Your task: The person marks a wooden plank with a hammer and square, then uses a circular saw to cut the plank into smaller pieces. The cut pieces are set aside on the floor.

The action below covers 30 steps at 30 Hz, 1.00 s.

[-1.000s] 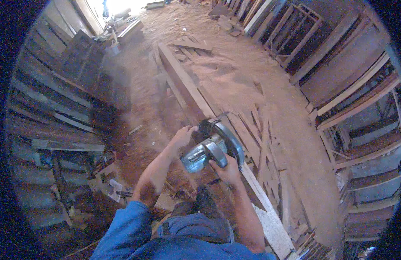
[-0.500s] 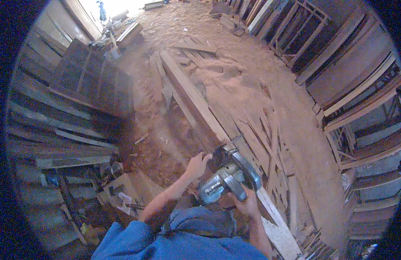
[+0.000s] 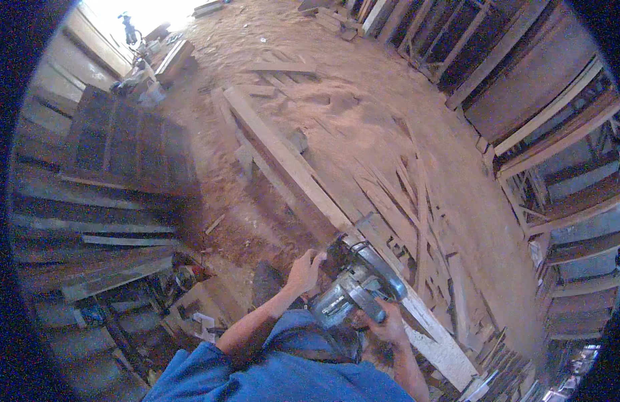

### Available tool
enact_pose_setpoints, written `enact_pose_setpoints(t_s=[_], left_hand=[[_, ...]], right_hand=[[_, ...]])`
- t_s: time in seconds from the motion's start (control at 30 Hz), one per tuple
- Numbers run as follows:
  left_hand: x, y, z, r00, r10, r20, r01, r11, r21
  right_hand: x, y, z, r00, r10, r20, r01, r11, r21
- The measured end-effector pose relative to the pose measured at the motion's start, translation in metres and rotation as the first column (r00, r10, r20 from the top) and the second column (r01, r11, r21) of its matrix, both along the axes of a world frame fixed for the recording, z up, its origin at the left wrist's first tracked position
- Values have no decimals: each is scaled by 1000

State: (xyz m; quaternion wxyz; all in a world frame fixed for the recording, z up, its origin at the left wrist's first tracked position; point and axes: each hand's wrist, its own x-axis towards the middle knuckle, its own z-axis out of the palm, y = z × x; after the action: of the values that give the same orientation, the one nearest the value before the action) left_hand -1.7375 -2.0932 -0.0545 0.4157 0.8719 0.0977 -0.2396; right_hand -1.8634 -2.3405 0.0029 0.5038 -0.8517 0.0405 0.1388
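A circular saw (image 3: 347,288) with a teal motor housing and a silver blade guard rests on a long timber beam (image 3: 283,149). My right hand (image 3: 388,323) is wrapped round its rear handle. At the front, my left hand (image 3: 303,273) is closed against the dark part of the saw, its fingertips partly hidden there. Beyond the saw, the beam runs away toward the upper left. Behind the saw, a paler stretch of wood (image 3: 439,348) continues toward the lower right. The blade is hidden by the guard and the wood.
Thin offcut strips (image 3: 417,214) lie along the beam's right side, on a floor covered in sawdust (image 3: 323,100). Timber frames and boards (image 3: 524,134) lean along the right. Stacked dark panels (image 3: 132,144) stand at the left, near a cluttered low bench (image 3: 196,308).
The saw and both hands have shifted slightly right and down in the picture, while the view itself has tilted. Both hands keep their hold on the saw.
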Motion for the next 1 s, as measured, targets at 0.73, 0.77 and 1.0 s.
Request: enact_pose_setpoints(t_s=[0.73, 0.77, 1.0], left_hand=[[0, -1, 0, 992, 4, 128, -4, 1000, 4], [0, -1, -1, 993, -6, 121, 6, 1000, -2], [1, 0, -8, 990, -23, 140, 23, 1000, 0]], right_hand=[[0, -1, -13, 994, 61, 89, -64, 998, 28], [0, 0, -14, 997, 47, 67, -50, 998, 40], [-1, 5, -21, 990, -11, 143, 14, 1000, -16]])
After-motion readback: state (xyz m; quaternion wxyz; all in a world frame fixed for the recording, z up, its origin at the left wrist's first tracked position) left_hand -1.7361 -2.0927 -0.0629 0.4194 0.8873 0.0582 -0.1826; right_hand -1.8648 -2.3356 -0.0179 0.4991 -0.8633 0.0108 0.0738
